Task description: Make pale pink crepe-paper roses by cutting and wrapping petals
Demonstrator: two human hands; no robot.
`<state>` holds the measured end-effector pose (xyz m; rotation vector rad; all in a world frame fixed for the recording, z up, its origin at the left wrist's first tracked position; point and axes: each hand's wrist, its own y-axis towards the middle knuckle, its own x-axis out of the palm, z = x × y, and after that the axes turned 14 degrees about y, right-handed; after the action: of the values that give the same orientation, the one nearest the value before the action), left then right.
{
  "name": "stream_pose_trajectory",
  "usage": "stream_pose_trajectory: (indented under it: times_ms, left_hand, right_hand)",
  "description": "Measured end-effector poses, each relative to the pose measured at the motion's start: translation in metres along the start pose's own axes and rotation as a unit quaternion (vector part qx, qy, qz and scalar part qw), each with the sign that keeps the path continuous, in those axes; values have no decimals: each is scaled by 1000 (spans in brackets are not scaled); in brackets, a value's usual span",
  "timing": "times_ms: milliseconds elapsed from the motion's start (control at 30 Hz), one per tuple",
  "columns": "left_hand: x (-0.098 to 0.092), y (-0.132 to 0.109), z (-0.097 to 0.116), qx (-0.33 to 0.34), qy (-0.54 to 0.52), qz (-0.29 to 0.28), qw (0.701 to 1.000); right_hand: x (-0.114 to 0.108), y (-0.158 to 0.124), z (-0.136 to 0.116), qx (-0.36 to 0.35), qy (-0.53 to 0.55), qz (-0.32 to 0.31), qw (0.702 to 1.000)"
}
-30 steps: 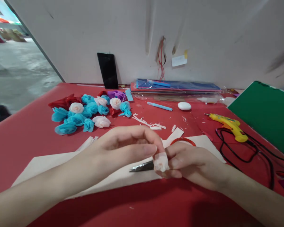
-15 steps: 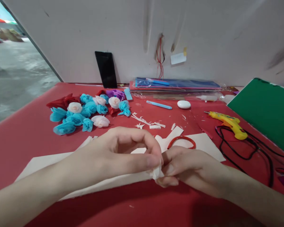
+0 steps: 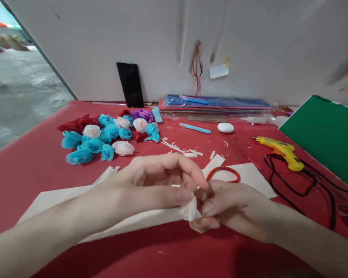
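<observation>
Near the middle of the head view, a small white crepe-paper flower (image 3: 190, 211) is held over the table. My right hand (image 3: 240, 206) is closed on its base, pinching it between thumb and fingers. My left hand (image 3: 145, 189) is at its other side, thumb against the petals and curled fingers behind, with the index finger raised off. White paper (image 3: 58, 202) stretches under my left hand towards the flower; whether it joins the flower is hidden. Behind my right hand, a red scissors handle (image 3: 230, 170) rests on another white sheet (image 3: 258, 179).
Blue, white, red and purple paper flowers (image 3: 110, 133) are heaped at the left. A yellow glue gun (image 3: 278, 150) with a black cord lies at the right beside a green board (image 3: 327, 135). Paper scraps (image 3: 174, 146), a blue pen (image 3: 195, 128) and a phone (image 3: 130, 85) are further back.
My left index finger has lifted off the flower and stretched to the right, so more of the white petals show. My right hand keeps its pinch almost unmoved.
</observation>
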<state>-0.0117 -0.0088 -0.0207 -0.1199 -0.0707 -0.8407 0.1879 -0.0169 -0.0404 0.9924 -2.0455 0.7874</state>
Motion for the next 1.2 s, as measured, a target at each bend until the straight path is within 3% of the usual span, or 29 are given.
stream_pose_trajectory:
  times_ms: [233, 500, 733, 1000, 1200]
  left_hand:
    - [0, -2, -4, 49, -38, -38, 997]
    - [1, -3, 1, 17, -40, -30, 999]
    - [1, -7, 6, -35, 29, -17, 999]
    - [1, -6, 7, -52, 52, -13, 997]
    - [-2, -7, 6, -34, 139, -36, 989]
  right_hand:
    - [3, -2, 0, 13, 31, 18, 999]
    - [7, -4, -2, 19, -14, 22, 999]
    - [2, -3, 5, 24, -14, 33, 999]
    - [3, -1, 9, 43, 2, 56, 998]
    - [3, 1, 11, 52, 17, 61, 997]
